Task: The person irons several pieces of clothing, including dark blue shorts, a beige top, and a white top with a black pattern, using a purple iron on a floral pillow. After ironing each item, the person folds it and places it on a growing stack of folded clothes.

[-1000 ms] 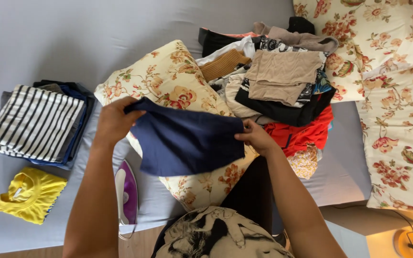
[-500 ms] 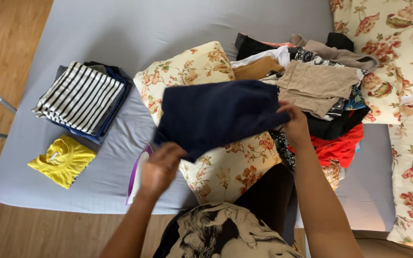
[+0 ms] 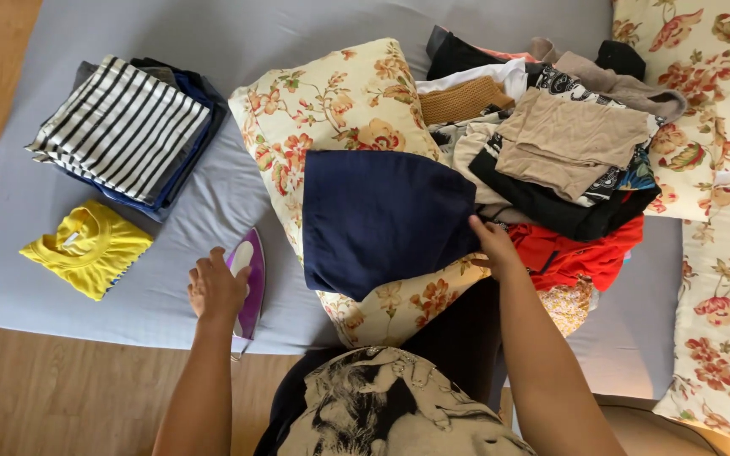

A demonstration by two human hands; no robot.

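A dark navy garment (image 3: pixel 382 218) lies spread on a floral pillow (image 3: pixel 331 118) on the grey bed. My right hand (image 3: pixel 492 245) pinches the garment's right edge. My left hand (image 3: pixel 215 287) rests on the handle of a purple and white iron (image 3: pixel 251 283) lying on the sheet near the bed's front edge, fingers curled over it.
A folded stack topped by a striped shirt (image 3: pixel 124 127) sits at the left, a folded yellow shirt (image 3: pixel 86 247) in front of it. A heap of unfolded clothes (image 3: pixel 568 152) with a red piece (image 3: pixel 589 253) lies right. Floral bedding (image 3: pixel 720 169) covers the far right. Wooden floor (image 3: pixel 61 397) lies below.
My left hand let go of the navy garment and moved down left onto the iron. The garment now lies flat on the pillow, with my right hand still on its edge.
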